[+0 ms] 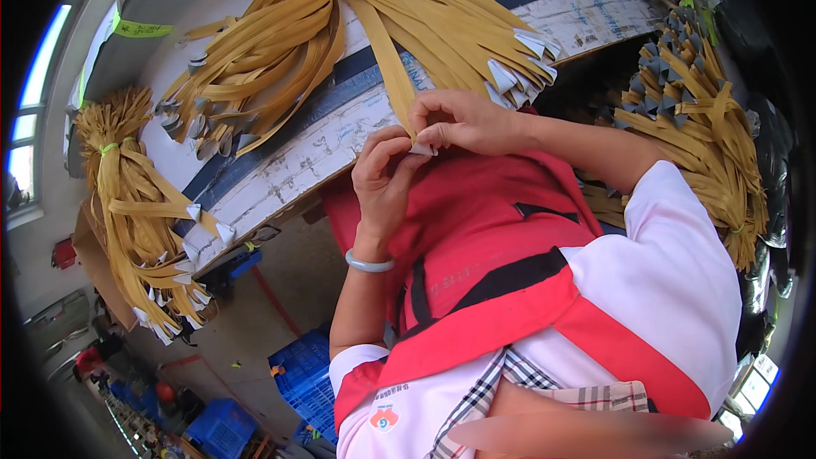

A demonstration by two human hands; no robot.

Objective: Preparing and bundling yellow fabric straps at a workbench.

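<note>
A long mustard-yellow fabric strap (pixel 387 68) runs down from the bundle on the table to my two hands, just past the table's near edge. My left hand (pixel 387 174), with a pale bangle (pixel 370 264) on its wrist, is closed with its fingertips pinching the strap's end. My right hand (pixel 463 121) is closed on that same end from the other side, thumb and forefinger pressed together. A small white tip (pixel 422 150) shows below the fingers. Part of the end is hidden by my fingertips. Both hands are in front of my red apron (pixel 484 204).
A large spread of yellow straps (pixel 442 17) with white and grey tips lies across the worn white table (pixel 297 161). A tied bundle (pixel 127 195) hangs over the table's left end. More bundled straps (pixel 705 144) are stacked at right. Blue crates (pixel 306 378) stand on the floor.
</note>
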